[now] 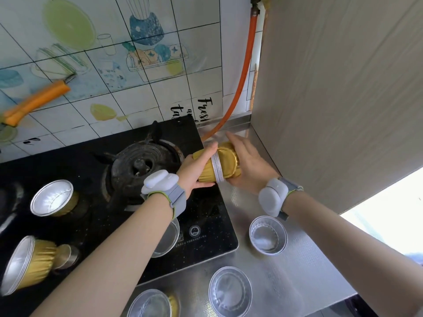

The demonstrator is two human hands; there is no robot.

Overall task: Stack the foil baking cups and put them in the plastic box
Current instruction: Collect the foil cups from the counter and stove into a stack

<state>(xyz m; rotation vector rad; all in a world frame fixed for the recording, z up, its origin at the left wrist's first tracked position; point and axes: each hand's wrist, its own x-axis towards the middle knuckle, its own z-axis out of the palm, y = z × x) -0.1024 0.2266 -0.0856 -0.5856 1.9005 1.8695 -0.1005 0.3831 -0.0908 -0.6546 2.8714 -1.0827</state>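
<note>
1. Bright, even daylight; a blown-out white patch (386,216) at the right edge is the strongest light.
2. Shadows are soft and faint.
3. Glare streaks the steel counter (297,282) and dots the black hob (206,216).
4. Wide-angle bending curves wall tiles (96,72); far-left edges look soft.

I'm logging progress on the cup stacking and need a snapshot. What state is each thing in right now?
Gold stack: held sideways between both hands, above the stove's edge.
Left hand: closed on the stack.
Right hand: cupping the stack's other end.
Left cup pile: lying tipped on the stove.
Counter cup: upright, alone.
Burner: no flame visible.
Plastic box: not in view.
</note>
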